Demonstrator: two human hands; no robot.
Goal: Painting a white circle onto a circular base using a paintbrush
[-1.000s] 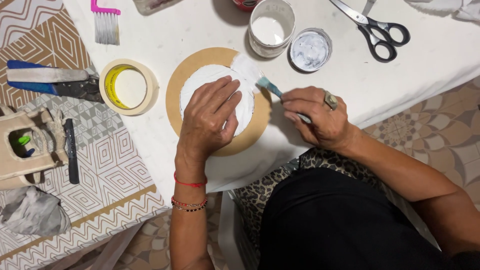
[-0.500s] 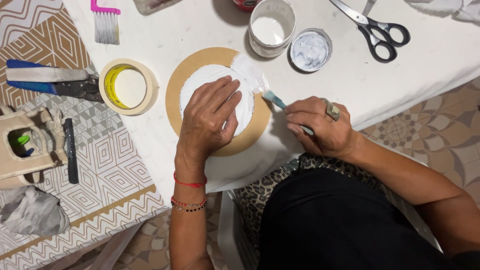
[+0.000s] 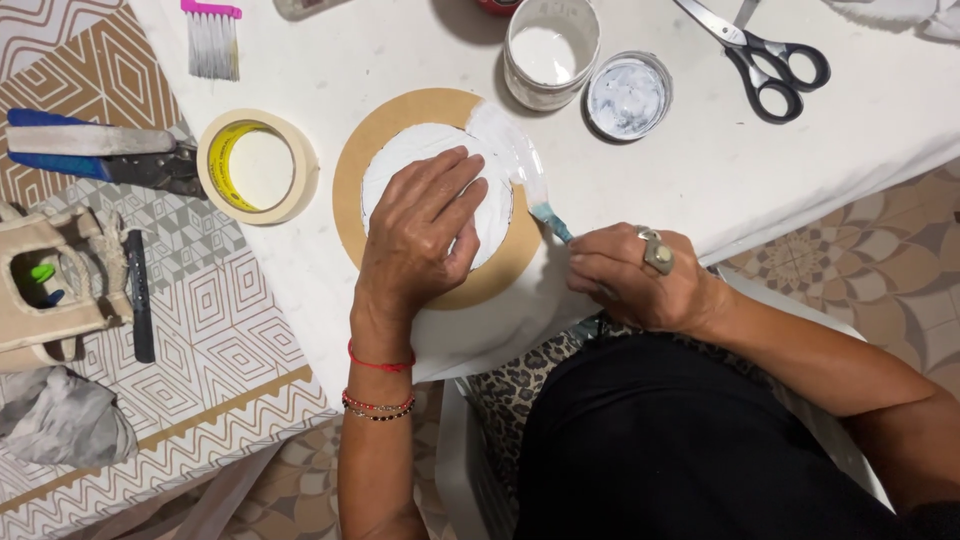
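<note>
A round brown board disc (image 3: 365, 160) lies on the white table (image 3: 400, 60), its middle and upper right edge covered in white paint. My left hand (image 3: 420, 235) presses flat on the painted centre. My right hand (image 3: 640, 275), with a ring on it, grips a thin paintbrush (image 3: 548, 218) with a teal ferrule. The bristles lie on the disc's right rim, where a white streak runs up to the top edge.
An open jar of white paint (image 3: 550, 52) and its lid (image 3: 627, 97) stand behind the disc. Scissors (image 3: 760, 55) lie at the back right, a masking tape roll (image 3: 256, 166) to the left, a pink-handled brush (image 3: 211, 38) and blue-handled pliers (image 3: 95, 155) further left.
My right hand has pulled the brush down and to the right along the disc's right rim, then brought its tip back onto the rim. My left hand has stayed put.
</note>
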